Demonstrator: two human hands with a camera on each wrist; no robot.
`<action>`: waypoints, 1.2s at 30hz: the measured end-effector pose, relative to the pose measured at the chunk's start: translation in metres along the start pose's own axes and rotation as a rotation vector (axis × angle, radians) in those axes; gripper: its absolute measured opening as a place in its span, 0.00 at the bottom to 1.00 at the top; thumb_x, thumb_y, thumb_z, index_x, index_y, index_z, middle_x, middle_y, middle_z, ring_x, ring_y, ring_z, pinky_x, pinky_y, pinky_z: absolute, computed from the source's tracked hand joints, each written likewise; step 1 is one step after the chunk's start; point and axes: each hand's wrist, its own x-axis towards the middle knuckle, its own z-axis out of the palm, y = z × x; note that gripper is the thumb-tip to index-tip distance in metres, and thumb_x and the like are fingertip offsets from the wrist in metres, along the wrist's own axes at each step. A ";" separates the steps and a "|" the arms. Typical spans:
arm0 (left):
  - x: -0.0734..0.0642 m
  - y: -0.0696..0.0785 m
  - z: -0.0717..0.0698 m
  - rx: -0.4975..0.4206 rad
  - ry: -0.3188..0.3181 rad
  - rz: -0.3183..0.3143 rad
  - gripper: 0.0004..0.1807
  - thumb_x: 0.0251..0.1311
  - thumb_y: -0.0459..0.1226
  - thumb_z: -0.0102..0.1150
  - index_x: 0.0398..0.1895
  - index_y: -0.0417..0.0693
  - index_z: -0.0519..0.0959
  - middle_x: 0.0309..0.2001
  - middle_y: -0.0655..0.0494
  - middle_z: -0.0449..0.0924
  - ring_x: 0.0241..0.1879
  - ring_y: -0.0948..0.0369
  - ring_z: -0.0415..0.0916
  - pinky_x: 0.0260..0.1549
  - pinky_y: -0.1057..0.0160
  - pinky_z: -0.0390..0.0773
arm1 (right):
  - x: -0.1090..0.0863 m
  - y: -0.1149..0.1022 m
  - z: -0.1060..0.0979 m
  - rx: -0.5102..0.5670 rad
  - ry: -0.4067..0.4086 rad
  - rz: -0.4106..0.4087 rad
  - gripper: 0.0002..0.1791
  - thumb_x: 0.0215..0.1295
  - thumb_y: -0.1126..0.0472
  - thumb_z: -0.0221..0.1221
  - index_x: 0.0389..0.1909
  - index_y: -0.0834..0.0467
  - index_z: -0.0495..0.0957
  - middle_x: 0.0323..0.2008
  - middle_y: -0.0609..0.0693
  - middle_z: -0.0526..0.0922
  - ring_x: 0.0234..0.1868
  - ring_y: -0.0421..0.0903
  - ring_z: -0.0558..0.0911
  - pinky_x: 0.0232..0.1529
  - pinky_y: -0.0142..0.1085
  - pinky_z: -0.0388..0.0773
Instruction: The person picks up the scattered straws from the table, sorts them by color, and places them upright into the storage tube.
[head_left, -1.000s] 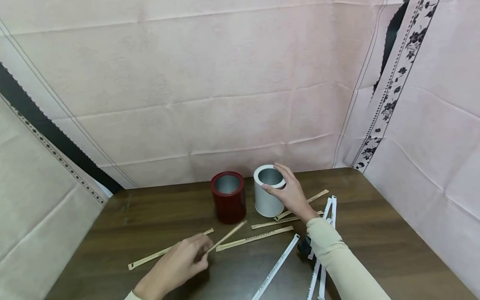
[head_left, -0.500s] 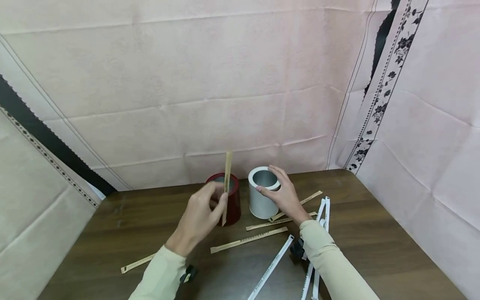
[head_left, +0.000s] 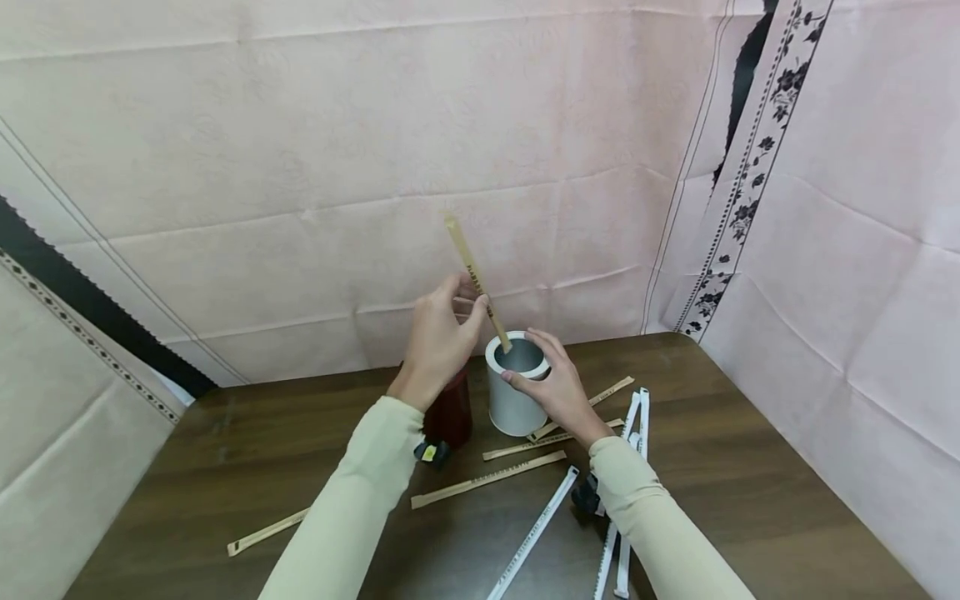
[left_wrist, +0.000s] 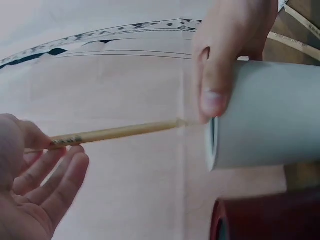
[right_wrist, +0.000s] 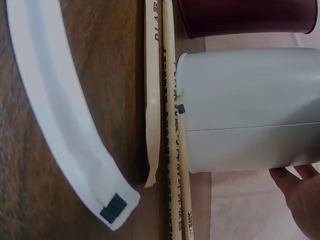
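Note:
My left hand (head_left: 441, 337) pinches a brown paper-wrapped straw (head_left: 467, 257) between thumb and fingers. The straw slants, its lower end at the mouth of a white can (head_left: 516, 404). In the left wrist view that straw (left_wrist: 120, 133) points toward the can's rim, and the other fingers are spread below it. My right hand (head_left: 558, 387) grips the white can at its top rim, thumb in front. Left of it stands a dark red can (head_left: 453, 412), partly hidden behind my left wrist.
Several brown wrapped straws (head_left: 487, 479) lie on the wooden table (head_left: 360, 379), some right beside the white can. White wrapped straws (head_left: 534, 533) lie nearer the right forearm. One brown straw (head_left: 266, 532) is at the left. Pale cloth (head_left: 420, 125) hangs behind the table.
My left hand has lifted the straw from low on the left, past the red can, up and rightward to the white can's mouth. The right hand keeps its place on the can.

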 end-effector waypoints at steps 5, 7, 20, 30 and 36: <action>0.008 -0.013 0.023 0.077 -0.114 -0.097 0.10 0.77 0.35 0.58 0.54 0.40 0.81 0.48 0.46 0.88 0.47 0.51 0.88 0.48 0.52 0.86 | -0.001 -0.001 -0.001 -0.006 -0.022 0.015 0.47 0.62 0.46 0.75 0.78 0.55 0.67 0.78 0.49 0.63 0.76 0.54 0.66 0.72 0.58 0.67; 0.008 -0.020 0.032 0.127 -0.176 -0.114 0.13 0.78 0.37 0.57 0.57 0.41 0.82 0.49 0.47 0.88 0.47 0.52 0.87 0.47 0.53 0.86 | -0.002 -0.001 0.000 -0.007 -0.023 0.019 0.47 0.63 0.46 0.75 0.78 0.55 0.67 0.78 0.48 0.63 0.76 0.54 0.67 0.71 0.58 0.69; -0.013 -0.037 0.062 0.375 -0.409 -0.156 0.13 0.77 0.40 0.57 0.53 0.46 0.88 0.42 0.52 0.90 0.26 0.61 0.80 0.25 0.62 0.79 | 0.001 -0.001 -0.002 0.005 -0.028 0.012 0.42 0.65 0.55 0.73 0.78 0.55 0.67 0.77 0.51 0.63 0.75 0.55 0.67 0.69 0.57 0.70; -0.033 -0.009 0.004 0.195 -0.321 -0.167 0.11 0.76 0.41 0.61 0.51 0.47 0.89 0.38 0.59 0.87 0.32 0.60 0.80 0.32 0.59 0.81 | 0.002 -0.004 -0.002 -0.001 -0.014 0.019 0.45 0.63 0.45 0.75 0.78 0.52 0.68 0.74 0.48 0.66 0.71 0.52 0.70 0.68 0.57 0.71; -0.077 -0.013 -0.016 0.077 -0.417 -0.208 0.06 0.74 0.40 0.64 0.47 0.53 0.88 0.37 0.63 0.87 0.32 0.65 0.79 0.34 0.62 0.81 | 0.002 -0.001 -0.005 -0.001 -0.017 0.015 0.46 0.62 0.46 0.76 0.78 0.53 0.68 0.75 0.49 0.66 0.74 0.52 0.67 0.71 0.57 0.66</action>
